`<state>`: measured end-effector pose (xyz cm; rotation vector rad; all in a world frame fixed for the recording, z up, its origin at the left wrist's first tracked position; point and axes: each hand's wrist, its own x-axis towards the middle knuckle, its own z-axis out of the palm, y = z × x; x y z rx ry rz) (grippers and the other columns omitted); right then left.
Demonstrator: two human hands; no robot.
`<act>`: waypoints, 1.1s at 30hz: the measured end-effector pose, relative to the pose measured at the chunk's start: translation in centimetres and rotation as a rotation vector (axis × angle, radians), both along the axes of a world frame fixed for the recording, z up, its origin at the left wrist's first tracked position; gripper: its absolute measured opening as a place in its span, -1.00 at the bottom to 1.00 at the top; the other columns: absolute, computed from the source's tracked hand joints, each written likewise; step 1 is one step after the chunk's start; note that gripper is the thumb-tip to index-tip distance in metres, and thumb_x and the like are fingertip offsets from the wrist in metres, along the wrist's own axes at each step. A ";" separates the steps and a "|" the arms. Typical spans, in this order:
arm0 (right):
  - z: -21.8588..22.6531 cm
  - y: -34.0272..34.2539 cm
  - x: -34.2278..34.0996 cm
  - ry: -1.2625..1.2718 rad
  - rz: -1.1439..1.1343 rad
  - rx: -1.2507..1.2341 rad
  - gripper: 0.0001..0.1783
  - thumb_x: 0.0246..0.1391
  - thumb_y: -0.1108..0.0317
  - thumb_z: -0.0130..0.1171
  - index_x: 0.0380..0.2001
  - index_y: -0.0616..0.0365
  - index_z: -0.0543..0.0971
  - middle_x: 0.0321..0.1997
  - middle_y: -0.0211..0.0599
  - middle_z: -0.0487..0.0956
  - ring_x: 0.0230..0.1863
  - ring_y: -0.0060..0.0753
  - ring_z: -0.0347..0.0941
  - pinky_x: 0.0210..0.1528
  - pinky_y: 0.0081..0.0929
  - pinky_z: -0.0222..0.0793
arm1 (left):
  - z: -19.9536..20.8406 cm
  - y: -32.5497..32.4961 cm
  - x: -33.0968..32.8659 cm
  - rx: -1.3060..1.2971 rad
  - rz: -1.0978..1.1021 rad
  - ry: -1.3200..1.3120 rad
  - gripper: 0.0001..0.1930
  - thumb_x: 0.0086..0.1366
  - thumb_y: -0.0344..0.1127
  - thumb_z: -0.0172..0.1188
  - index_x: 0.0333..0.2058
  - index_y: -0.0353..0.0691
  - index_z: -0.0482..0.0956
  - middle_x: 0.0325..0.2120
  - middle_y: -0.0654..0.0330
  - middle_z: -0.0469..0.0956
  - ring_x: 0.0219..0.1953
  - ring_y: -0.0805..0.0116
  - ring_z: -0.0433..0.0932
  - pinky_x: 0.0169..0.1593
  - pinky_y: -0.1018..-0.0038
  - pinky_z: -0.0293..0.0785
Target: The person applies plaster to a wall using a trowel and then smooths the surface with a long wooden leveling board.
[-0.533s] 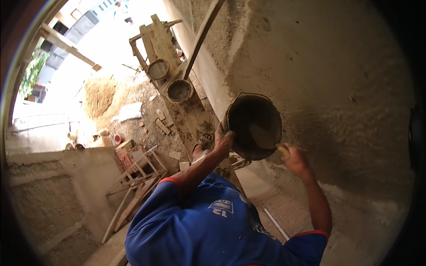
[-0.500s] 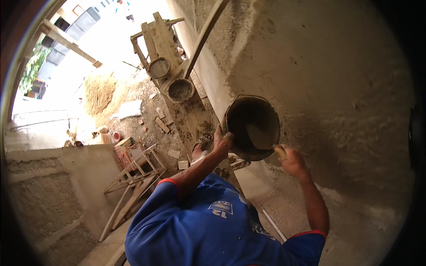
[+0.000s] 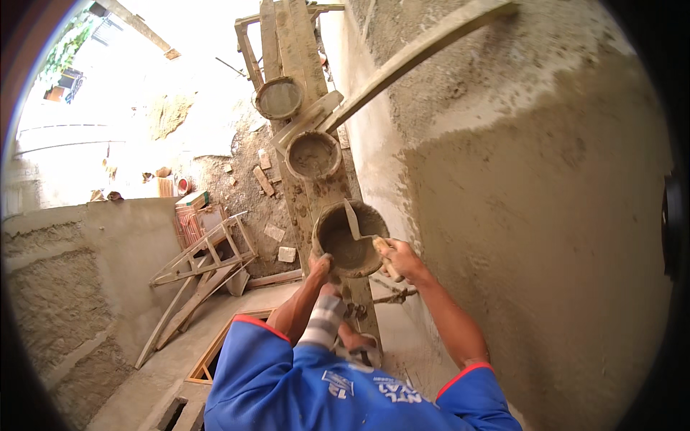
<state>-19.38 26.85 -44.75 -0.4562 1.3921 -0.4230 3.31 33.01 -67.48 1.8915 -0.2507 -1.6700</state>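
My left hand (image 3: 320,267) is closed on the near left rim of a round, mortar-stained bucket (image 3: 317,231), which is tilted a little above the plank scaffold (image 3: 295,215). Some wet grey mortar (image 3: 351,253) lies inside it. In my right hand (image 3: 405,260), fingers wrapped round its wooden handle, is a pointed trowel (image 3: 351,220); the blade is over the bucket's mouth. To the right stands the wall (image 3: 532,215), with a darker, smoother coat of wet plaster over part of it.
Farther along the planks are a mortar bucket (image 3: 314,156), another bucket (image 3: 279,98) and a flat wooden board (image 3: 307,122). A long wooden batten (image 3: 424,54) leans toward the wall. At left are a wooden frame (image 3: 205,251), stacked red tiles (image 3: 190,215) and a framed floor opening (image 3: 215,352).
The bucket has come away from the wall, left and down over the planks, with my left hand still on it. My right hand has brought the trowel along over it. My view has shifted.
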 end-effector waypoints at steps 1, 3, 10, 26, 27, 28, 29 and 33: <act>-3.0 -1.8 0.7 0.004 -0.004 -0.015 -0.65 0.15 0.31 -0.02 -0.06 0.29 0.38 -0.53 -0.32 0.44 -0.66 -0.51 0.39 -0.70 -0.50 0.35 | -1.7 -0.7 0.4 -0.010 0.075 0.005 -0.62 -0.06 -0.53 0.09 -0.18 -0.13 0.43 -0.64 0.27 0.42 -0.68 0.44 0.37 -0.61 0.47 0.32; -7.9 -5.3 2.5 -0.026 -0.040 0.037 -0.70 0.15 0.30 -0.01 -0.13 0.29 0.40 -0.54 -0.32 0.44 -0.67 -0.50 0.40 -0.71 -0.51 0.34 | -5.8 -0.8 2.1 0.032 0.092 -0.028 -0.63 -0.06 -0.54 0.09 -0.20 -0.13 0.43 -0.63 0.27 0.43 -0.69 0.44 0.38 -0.63 0.48 0.32; -21.5 -16.1 6.1 -0.098 -0.106 0.072 -0.74 0.17 0.23 -0.01 -0.33 0.25 0.43 -0.57 -0.29 0.45 -0.68 -0.46 0.41 -0.72 -0.48 0.37 | -17.6 -3.1 5.5 0.027 0.271 0.014 -0.60 -0.10 -0.59 0.10 -0.20 -0.16 0.41 -0.53 0.25 0.46 -0.61 0.40 0.44 -0.60 0.45 0.43; -33.0 -13.3 7.0 -0.063 -0.235 0.018 -0.79 0.11 0.27 0.03 -0.43 0.19 0.50 -0.56 -0.33 0.50 -0.61 -0.50 0.45 -0.64 -0.53 0.42 | -31.5 -5.1 8.6 0.153 0.335 0.187 -0.52 0.01 -0.57 0.13 -0.08 0.06 0.37 -0.45 0.29 0.50 -0.49 0.35 0.52 -0.43 0.31 0.55; -33.3 -10.1 5.4 -0.076 -0.201 0.015 -0.77 0.12 0.30 0.02 -0.55 0.19 0.48 -0.65 -0.34 0.48 -0.67 -0.52 0.40 -0.66 -0.54 0.37 | -32.0 -4.7 7.9 0.150 0.325 0.203 -0.52 0.01 -0.57 0.13 -0.08 0.06 0.37 -0.45 0.29 0.50 -0.49 0.35 0.52 -0.43 0.31 0.55; -33.8 -6.7 3.6 -0.064 -0.136 0.055 -0.73 0.12 0.28 0.03 -0.59 0.19 0.45 -0.70 -0.32 0.46 -0.72 -0.51 0.36 -0.71 -0.54 0.29 | -32.4 -4.7 7.3 0.195 0.345 0.092 -0.45 0.01 -0.54 0.16 -0.02 0.08 0.30 -0.48 0.28 0.49 -0.52 0.37 0.50 -0.48 0.36 0.50; -32.7 -4.1 2.9 -0.021 -0.171 0.155 -0.72 0.12 0.26 0.05 -0.59 0.21 0.45 -0.70 -0.29 0.46 -0.71 -0.51 0.38 -0.73 -0.52 0.27 | -32.9 -4.5 7.4 0.232 0.379 -0.031 -0.38 0.00 -0.52 0.18 0.05 0.10 0.24 -0.51 0.28 0.48 -0.55 0.38 0.47 -0.52 0.40 0.45; -30.4 -2.8 -3.3 0.231 -0.027 0.104 -0.73 0.12 0.33 0.01 -0.23 0.32 0.50 -0.62 -0.31 0.49 -0.58 -0.44 0.49 -0.63 -0.47 0.41 | -32.3 -3.2 8.3 0.328 0.324 -0.183 0.10 -0.04 -0.46 0.28 0.29 0.20 -0.37 -0.37 0.14 0.45 -0.46 0.28 0.44 -0.43 0.28 0.41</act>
